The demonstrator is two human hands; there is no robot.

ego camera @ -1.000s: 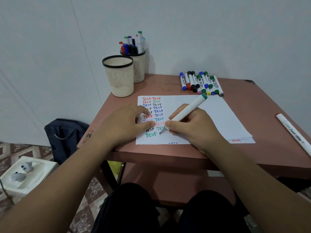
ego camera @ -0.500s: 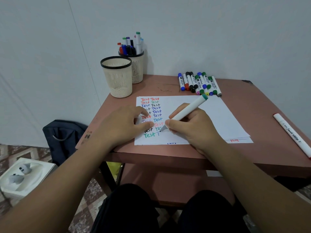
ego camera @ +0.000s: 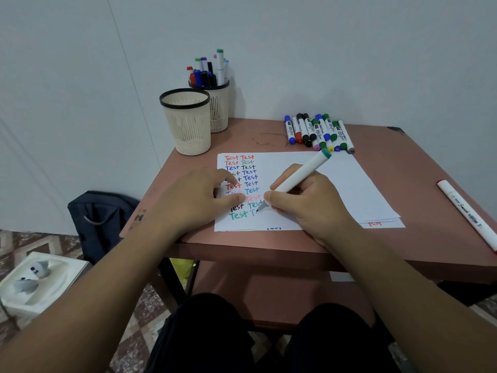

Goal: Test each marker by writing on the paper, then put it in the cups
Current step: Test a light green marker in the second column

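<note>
Since a second ago the bottom row on the paper (ego camera: pixel 336 184) has gained a stroke: beside the finished green "Test" a lone "T" now stands, and the nib rests just right of it. The second word is begun and far from done, so this marker's test is, in my judgement, about half complete and its trip to a cup is not yet due.

The right hand (ego camera: pixel 306 203), centre of frame, pinches the green-capped marker (ego camera: pixel 298 179) low on its white barrel between thumb and curled fingers. The barrel slants up and right, cap end above the knuckles, tip touching the sheet just left of the thumb.

The left hand (ego camera: pixel 199 197), just left of it, lies on the paper's left edge with fingers bent, thumb tip near the nib, steadying the sheet; it holds nothing.

The front cup (ego camera: pixel 185 122) stands in the upper left of the frame, well apart from both hands; the rear cup (ego camera: pixel 219 109) behind it carries markers. A row of loose markers (ego camera: pixel 318 133) lies above the paper, and one white marker (ego camera: pixel 468 214) at the right edge.
</note>
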